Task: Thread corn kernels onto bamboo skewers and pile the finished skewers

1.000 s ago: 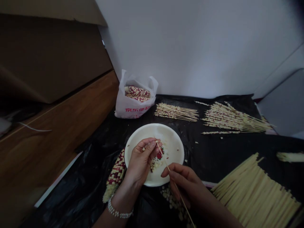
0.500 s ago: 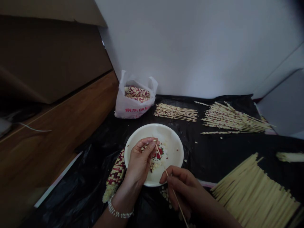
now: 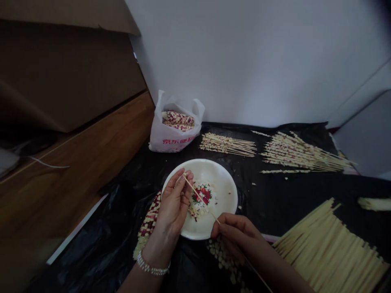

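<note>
My right hand (image 3: 240,236) is closed on a thin wooden skewer (image 3: 200,198), pinching it between thumb and fingers partway along. The skewer slants up and left, over a white bowl (image 3: 229,183) with a red flower print. At its tip, my left hand (image 3: 175,199) pinches a small pale corn kernel; whether more lie in the palm is hidden. Loose corn kernels (image 3: 197,212) lie in the bowl's lower left. Behind my left wrist a red-and-cream corn cob (image 3: 149,221) leans by the bowl, partly covered.
A white plastic bag (image 3: 174,142) holds corn cobs. Threaded skewers lie in a smaller bundle (image 3: 227,144) and a larger bundle (image 3: 293,152). Plain sticks (image 3: 330,248) are piled at right, near a pale cob (image 3: 374,203). Scattered kernels (image 3: 224,256) dot the black sheet (image 3: 104,228).
My left hand has moved up and left with its fingers raised at the skewer's tip. The skewer now slants more to the left, and my right hand has shifted slightly right.
</note>
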Tool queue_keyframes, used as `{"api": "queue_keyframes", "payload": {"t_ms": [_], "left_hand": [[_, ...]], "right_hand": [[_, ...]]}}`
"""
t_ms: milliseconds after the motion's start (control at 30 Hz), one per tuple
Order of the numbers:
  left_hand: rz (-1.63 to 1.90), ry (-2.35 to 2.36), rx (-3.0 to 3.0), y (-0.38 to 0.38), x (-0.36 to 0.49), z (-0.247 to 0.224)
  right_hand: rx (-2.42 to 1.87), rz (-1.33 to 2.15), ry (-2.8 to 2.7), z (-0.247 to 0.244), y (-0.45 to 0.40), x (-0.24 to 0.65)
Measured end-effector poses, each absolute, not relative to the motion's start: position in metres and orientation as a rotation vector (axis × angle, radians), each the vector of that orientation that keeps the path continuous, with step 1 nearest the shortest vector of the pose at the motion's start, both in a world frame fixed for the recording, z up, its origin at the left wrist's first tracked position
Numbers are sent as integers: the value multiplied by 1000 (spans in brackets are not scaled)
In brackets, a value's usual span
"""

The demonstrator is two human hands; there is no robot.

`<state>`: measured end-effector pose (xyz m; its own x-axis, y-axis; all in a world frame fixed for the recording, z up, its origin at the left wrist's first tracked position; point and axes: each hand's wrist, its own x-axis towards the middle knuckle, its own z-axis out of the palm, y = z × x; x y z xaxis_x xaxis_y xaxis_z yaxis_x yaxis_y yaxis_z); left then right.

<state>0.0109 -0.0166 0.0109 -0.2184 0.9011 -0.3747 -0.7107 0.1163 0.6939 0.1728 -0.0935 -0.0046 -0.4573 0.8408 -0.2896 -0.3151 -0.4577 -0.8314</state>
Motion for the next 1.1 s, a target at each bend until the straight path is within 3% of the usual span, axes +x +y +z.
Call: {"api": "queue_keyframes", "payload": {"t_ms": [1100], "left_hand": [[1567, 985, 278, -17, 15, 15]], "right_hand": [[-1025, 1889, -976, -5, -93, 170]]}}
